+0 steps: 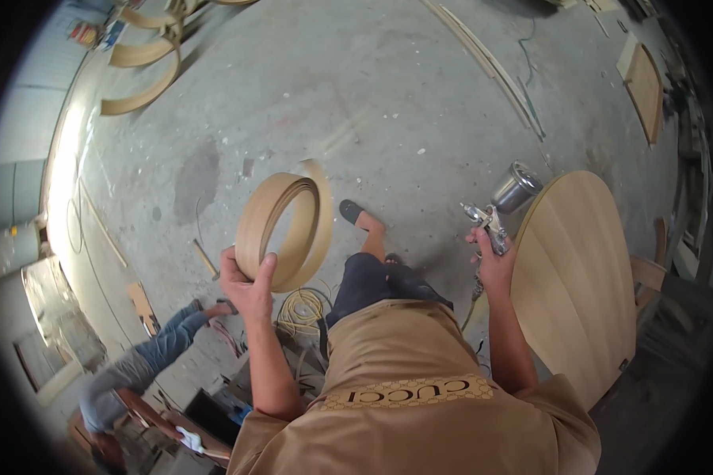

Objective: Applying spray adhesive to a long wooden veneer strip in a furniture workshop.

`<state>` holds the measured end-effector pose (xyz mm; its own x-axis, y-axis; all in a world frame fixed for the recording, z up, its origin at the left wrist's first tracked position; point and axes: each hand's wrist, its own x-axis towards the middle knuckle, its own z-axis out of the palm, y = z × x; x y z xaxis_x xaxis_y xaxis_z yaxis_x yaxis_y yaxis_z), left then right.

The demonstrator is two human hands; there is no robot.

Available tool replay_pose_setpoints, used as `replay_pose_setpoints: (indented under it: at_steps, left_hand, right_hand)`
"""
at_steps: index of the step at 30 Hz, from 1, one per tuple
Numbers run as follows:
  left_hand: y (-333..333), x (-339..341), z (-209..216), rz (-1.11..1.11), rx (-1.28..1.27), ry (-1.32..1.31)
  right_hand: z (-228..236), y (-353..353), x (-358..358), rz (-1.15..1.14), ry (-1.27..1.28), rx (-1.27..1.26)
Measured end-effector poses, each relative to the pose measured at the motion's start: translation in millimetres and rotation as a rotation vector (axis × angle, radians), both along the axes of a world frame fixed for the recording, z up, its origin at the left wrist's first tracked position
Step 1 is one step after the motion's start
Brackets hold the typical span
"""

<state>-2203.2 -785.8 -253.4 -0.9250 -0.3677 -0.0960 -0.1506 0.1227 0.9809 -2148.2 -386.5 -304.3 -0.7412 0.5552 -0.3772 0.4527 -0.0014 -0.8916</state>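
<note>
My left hand [249,286] is closed around the lower edge of a coiled roll of wood-veneer edge banding [255,223], the thumb on its near side. The roll stands roughly upright in the air, and its loose outer end curls up at the right. My right hand [494,255] grips a metal spray gun [483,215] with a shiny silver cup [517,188] on it. A hose hangs below that hand. Just right of the gun stands a large round wooden board [578,277], tilted on edge, with a fan-like grain pattern.
At lower left a co-worker in a grey top and jeans [170,332] bends over. A yellow hose [299,311] lies coiled near my left forearm. Curved wooden pieces [141,54] lie at far left, long thin strips [489,65] at far right. A wooden panel [642,89] is beyond the round board.
</note>
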Motion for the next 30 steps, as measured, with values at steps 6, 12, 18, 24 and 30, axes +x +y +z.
replay_pose_setpoints:
  at_steps: [6, 12, 18, 24, 30]
  left_hand:
    - [13.1, -151.6, -37.1, -0.157, -0.211, -0.206]
    - [13.7, -235.2, -102.9, -0.174, -0.254, -0.261]
    - [13.9, -266.5, -185.2, -0.069, -0.189, -0.303]
    - [3.8, -274.7, -290.0, -0.034, -0.218, -0.361]
    - [-3.8, -274.6, -386.3, 0.032, -0.191, -0.355]
  right_hand:
    - [-47.2, 24.1, -112.9, -0.011, -0.020, 0.052]
    - [-132.5, 36.7, -220.5, 0.131, -0.024, 0.104]
    - [-256.5, 28.7, -307.6, 0.246, -0.080, 0.047]
    - [-365.1, 14.8, -356.1, 0.374, -0.115, 0.001]
    - [-419.1, 25.3, -361.7, 0.452, -0.176, -0.006]
